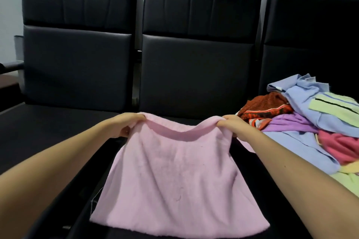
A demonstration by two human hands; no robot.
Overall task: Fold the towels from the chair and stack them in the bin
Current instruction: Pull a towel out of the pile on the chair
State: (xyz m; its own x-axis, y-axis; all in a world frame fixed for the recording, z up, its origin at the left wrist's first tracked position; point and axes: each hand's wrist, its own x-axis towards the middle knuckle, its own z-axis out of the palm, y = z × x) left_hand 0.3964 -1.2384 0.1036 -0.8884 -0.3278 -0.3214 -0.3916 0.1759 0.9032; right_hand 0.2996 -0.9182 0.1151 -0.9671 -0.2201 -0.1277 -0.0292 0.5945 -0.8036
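Holding a pink towel (174, 176) by its far edge, we have both hands stretched out over the middle seat of a row of black padded chairs (194, 68). Our left hand (124, 125) grips the far-left corner, with the fingers curled over the top of the cloth. Our right hand (236, 125) grips the far-right corner the same way, knuckles up, the fabric bunched inside the fist. Between the two hands the edge sags in a shallow curve. From there the towel runs back toward us, spreading wider as it comes. Its near edge lies across the front of the seat, below and between our forearms. A loose thread trails from its near-left corner. We cannot tell whether the cloth is a single layer or doubled.

To the right of our right hand, on the next seat, sits the pile of towels (310, 122), unfolded and heaped. A rust-red patterned one lies nearest the hand, then purple, pale blue, pale green with a dark stripe, and a deeper pink. The pile is near the right hand but apart from it.
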